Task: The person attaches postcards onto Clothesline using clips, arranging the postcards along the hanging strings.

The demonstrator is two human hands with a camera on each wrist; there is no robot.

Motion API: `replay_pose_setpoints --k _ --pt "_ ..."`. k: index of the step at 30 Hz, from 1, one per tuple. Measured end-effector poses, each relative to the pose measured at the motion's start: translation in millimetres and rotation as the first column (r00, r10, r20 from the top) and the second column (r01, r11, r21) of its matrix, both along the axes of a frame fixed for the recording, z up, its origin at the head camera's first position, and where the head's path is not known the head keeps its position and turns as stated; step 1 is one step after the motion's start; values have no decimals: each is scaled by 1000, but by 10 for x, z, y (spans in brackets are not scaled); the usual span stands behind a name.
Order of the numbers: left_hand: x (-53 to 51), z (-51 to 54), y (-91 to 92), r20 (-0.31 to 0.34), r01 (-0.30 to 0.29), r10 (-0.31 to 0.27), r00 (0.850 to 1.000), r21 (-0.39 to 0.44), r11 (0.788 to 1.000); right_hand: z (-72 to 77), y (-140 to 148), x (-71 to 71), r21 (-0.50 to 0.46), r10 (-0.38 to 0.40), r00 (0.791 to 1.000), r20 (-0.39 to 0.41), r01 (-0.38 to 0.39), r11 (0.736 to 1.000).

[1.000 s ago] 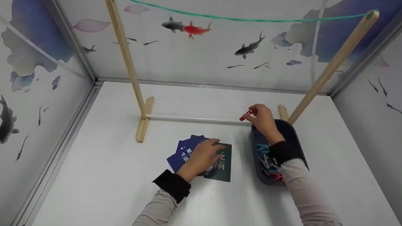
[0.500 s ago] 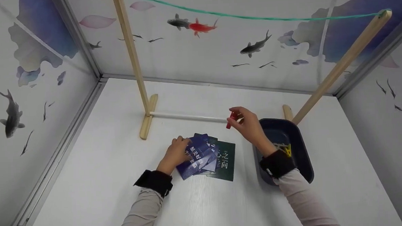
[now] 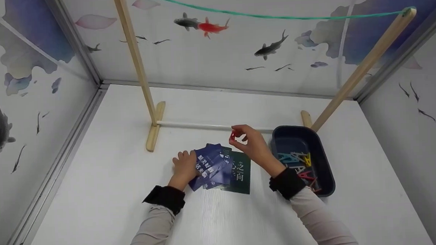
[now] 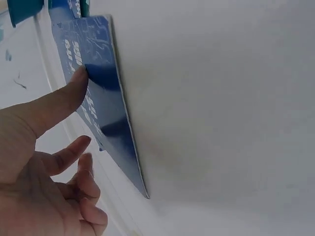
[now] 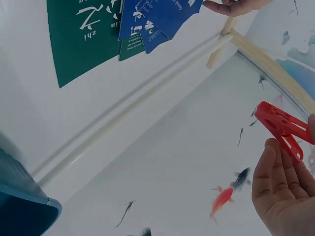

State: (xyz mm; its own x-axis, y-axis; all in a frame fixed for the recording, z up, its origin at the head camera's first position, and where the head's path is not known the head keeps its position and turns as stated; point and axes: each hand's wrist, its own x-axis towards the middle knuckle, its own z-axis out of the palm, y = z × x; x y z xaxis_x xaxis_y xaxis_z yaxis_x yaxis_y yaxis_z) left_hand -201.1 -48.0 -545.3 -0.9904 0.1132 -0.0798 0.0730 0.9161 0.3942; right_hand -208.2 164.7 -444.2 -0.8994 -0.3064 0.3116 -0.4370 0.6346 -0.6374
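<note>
At the left edge of a fanned stack of cards, my left hand [image 3: 185, 166] lies with its thumb over the blue top card [image 3: 207, 163]. In the left wrist view the thumb [image 4: 78, 81] meets the card's face, while the other fingers, loosely bent, appear just off its edge. A dark green card [image 3: 244, 173] sticks out on the right of the stack. Above the cards, my right hand [image 3: 254, 145] pinches a red clothespin [image 5: 283, 128] between thumb and fingers. Its thumb is mostly cut off in the right wrist view.
A dark blue bin [image 3: 324, 162] with several coloured clothespins stands on the right. Behind the cards is a wooden stand with a left post [image 3: 136, 59], a right post [image 3: 366, 66], a white lower bar [image 3: 192, 126] and a green string [image 3: 272, 17] across the top.
My right hand has carried the red clothespin left from the bin to above the cards. My left hand has slid left from on top of the cards to their left edge.
</note>
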Motion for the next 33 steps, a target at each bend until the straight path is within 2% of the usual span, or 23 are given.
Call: replay_pose_setpoints --k 3,8,12,15,20,22,27,33 --pt "7 4 -19 14 -27 27 1000 -11 1000 -24 -32 4 -15 -4 1000 3 4 1000" --pt "6 12 -101 79 -51 52 996 -13 999 -9 -100 -7 -7 17 1000 4 -17 1000" --pt "35 27 -177 108 -37 31 994 56 998 -25 -120 -8 -4 33 999 13 -33 999" --pt "68 105 -270 135 -2 -15 991 129 992 -52 -140 -12 -6 51 998 27 -50 999" --pt "94 355 -486 190 60 -105 976 228 972 -50 -207 -36 6 91 996 23 -91 996" --pt "91 473 -580 188 71 -123 974 263 962 -11 -245 -56 12 116 993 6 -116 993" --pt "68 807 -739 100 57 -96 990 338 939 169 -342 -147 38 171 984 -57 -169 985" --pt "-7 1284 -854 -23 27 -19 1000 380 925 506 -498 -308 105 223 963 -150 -209 972"
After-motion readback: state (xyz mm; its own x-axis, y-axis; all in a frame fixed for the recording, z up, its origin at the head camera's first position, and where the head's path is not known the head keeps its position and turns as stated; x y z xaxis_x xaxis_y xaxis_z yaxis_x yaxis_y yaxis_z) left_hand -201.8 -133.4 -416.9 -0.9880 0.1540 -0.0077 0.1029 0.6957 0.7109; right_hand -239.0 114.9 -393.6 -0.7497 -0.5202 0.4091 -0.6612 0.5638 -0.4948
